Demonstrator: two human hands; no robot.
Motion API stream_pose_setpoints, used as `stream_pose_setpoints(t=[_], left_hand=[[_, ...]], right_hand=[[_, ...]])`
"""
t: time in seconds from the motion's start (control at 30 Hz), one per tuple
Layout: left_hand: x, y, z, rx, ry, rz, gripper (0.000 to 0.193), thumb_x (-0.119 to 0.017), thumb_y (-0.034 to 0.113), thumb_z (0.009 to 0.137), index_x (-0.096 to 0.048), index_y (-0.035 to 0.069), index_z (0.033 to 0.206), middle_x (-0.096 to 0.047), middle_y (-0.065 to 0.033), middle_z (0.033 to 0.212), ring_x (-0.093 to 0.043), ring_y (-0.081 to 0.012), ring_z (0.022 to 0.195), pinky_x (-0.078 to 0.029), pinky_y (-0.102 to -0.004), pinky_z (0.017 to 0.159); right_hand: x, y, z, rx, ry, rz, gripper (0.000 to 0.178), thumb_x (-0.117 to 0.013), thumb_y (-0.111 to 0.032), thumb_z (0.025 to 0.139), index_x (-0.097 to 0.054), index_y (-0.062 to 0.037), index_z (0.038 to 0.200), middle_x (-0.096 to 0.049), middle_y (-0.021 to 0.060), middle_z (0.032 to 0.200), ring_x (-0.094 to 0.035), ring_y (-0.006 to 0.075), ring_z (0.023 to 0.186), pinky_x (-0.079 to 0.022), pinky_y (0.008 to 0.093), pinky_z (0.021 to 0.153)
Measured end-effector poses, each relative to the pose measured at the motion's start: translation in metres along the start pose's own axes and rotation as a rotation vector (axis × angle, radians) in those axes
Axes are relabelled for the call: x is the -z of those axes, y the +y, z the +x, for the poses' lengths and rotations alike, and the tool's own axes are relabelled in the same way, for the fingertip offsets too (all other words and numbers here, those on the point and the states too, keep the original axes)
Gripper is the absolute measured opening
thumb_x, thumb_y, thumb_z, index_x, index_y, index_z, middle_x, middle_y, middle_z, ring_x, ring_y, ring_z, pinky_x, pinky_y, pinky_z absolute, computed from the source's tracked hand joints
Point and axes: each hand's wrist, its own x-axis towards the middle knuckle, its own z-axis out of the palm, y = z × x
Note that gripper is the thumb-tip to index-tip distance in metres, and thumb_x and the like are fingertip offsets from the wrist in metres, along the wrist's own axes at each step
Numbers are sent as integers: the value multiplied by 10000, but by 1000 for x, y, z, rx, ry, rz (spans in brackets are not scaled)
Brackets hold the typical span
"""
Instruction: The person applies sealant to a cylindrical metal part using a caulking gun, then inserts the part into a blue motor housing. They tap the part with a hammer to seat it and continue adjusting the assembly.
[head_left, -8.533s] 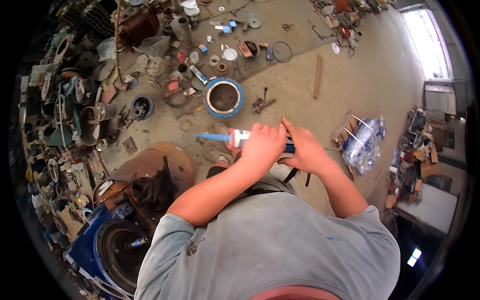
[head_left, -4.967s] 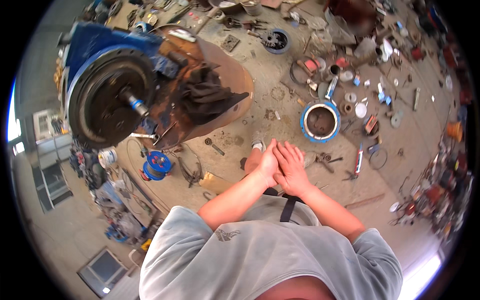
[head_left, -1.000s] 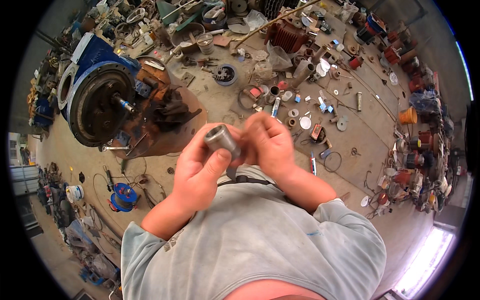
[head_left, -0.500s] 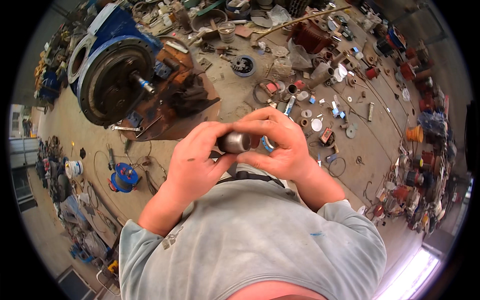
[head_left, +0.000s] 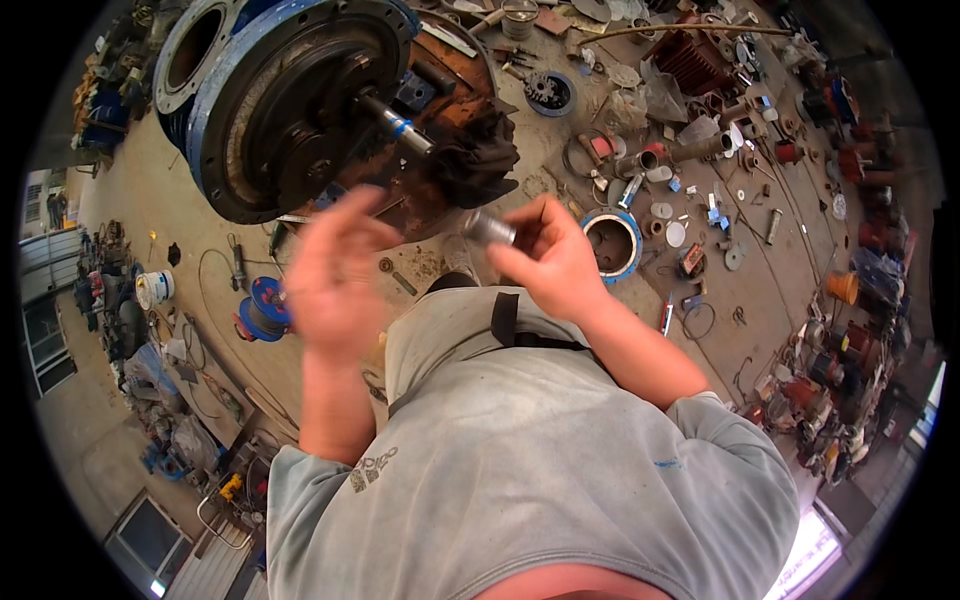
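Note:
My right hand (head_left: pixel 556 262) pinches a short grey metal sleeve (head_left: pixel 491 228) between thumb and fingers, in front of my waist. Motion blurs my left hand (head_left: pixel 340 275), which is lifted off the sleeve; its fingers look loosely bent and apart, with nothing visible in them. Ahead of it stands a big blue round machine housing (head_left: pixel 225 150). A steel shaft (head_left: pixel 385 115) with a blue band juts from the housing's dark face toward me. Beside the shaft end, a dark crumpled rag (head_left: pixel 478 160) lies on the rusty stand, just beyond the sleeve.
A blue-rimmed ring (head_left: pixel 633 250) lies on the floor to the right. Farther out are a blue tub (head_left: pixel 549 93), a metal pipe (head_left: pixel 700 148) and many loose parts. A blue cable reel (head_left: pixel 265 312) and a white bucket (head_left: pixel 154 289) stand at left.
Both hands were together around the sleeve. Now my left hand has come away to the left, and the right holds the sleeve alone. The machine appears closer in view.

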Motion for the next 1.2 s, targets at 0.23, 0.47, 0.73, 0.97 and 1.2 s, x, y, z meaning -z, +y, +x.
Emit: stream_pose_setpoints(t=[0.23,0.47,0.73,0.97,1.2], left_hand=[[123,-71,97,-200,717,320,351,-435,169,1123,-649,-40,1307,-705,-124,1078,-621,-176,934,-496,-323,866],[127,-115,141,-314,735,218,400,-406,217,1130,-599,-98,1284,-688,-198,1227,-671,-237,1082,-514,-338,935],[145,-117,136,-200,499,426,511,-493,347,1135,-597,-117,1326,-689,-186,1255,-664,-230,1135,-522,-316,1005],[138,-126,135,-176,514,218,595,-542,436,1106,-594,-116,1321,-687,-203,1260,-678,-251,1133,-556,-326,992],[138,-123,136,-132,513,134,521,-514,345,1117,-585,-130,1320,-674,-216,1277,-676,-259,1138,-559,-330,990]], right_hand=[[-25,48,87,134,263,-120,413,-825,-67,880,-564,12,1190,-692,82,1048,-674,122,934,-562,292,826],[-39,63,94,137,318,-55,436,-818,0,875,-530,4,1203,-652,105,1148,-663,159,1031,-558,326,890],[-51,61,94,224,319,-123,472,-822,46,852,-531,-3,1220,-643,123,1220,-664,181,1092,-554,344,941],[-55,61,96,268,363,-182,476,-817,75,845,-532,2,1218,-644,134,1231,-667,184,1101,-558,342,948],[-62,60,103,268,371,-166,468,-812,81,849,-532,6,1216,-656,150,1238,-669,185,1099,-559,342,945]])
